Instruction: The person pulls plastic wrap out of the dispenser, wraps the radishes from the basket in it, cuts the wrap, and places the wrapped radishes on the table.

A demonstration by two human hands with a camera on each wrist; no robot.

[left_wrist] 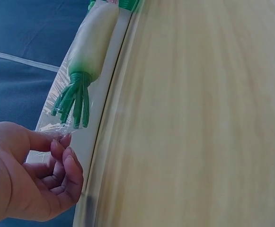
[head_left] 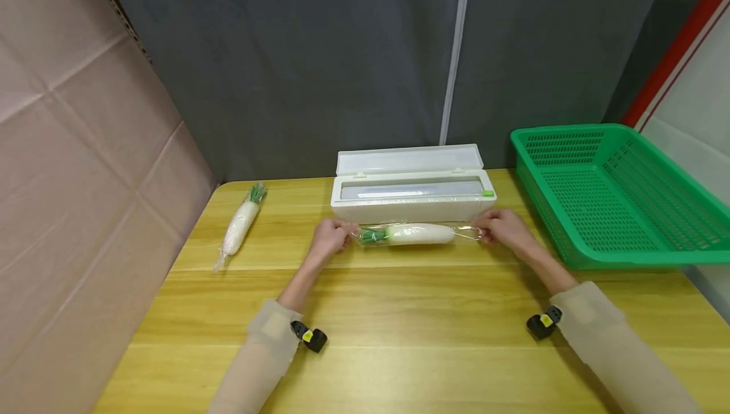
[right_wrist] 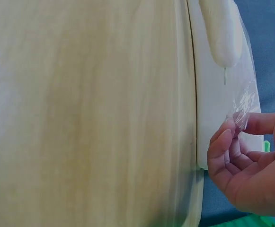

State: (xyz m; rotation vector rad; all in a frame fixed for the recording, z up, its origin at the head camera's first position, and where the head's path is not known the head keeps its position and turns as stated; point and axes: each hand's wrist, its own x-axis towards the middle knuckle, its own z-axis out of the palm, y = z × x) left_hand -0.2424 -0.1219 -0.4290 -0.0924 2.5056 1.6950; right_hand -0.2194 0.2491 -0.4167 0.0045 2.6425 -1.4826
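A white radish point(head_left: 421, 234) with short green stems point(left_wrist: 76, 101) lies crosswise in front of the film box, wrapped in clear plastic film point(head_left: 464, 231). At its stem end, the left hand point(head_left: 331, 238) pinches the gathered film between thumb and fingertips. The right hand point(head_left: 506, 229) pinches the film's other end, past the radish's thin root tip point(right_wrist: 225, 75). Neither hand touches the radish itself. Just behind it, the white cling film box point(head_left: 410, 213) stands with its lid point(head_left: 409, 161) raised; a roll point(head_left: 410, 189) shows inside.
Another film-wrapped radish point(head_left: 242, 227) lies at the table's left side. A green plastic basket point(head_left: 593, 257) stands on the right, close to the right forearm. A dark grey curtain point(head_left: 313, 71) hangs behind the wooden table point(head_left: 422, 325). A bright green slider point(head_left: 488, 193) sits on the box's right end.
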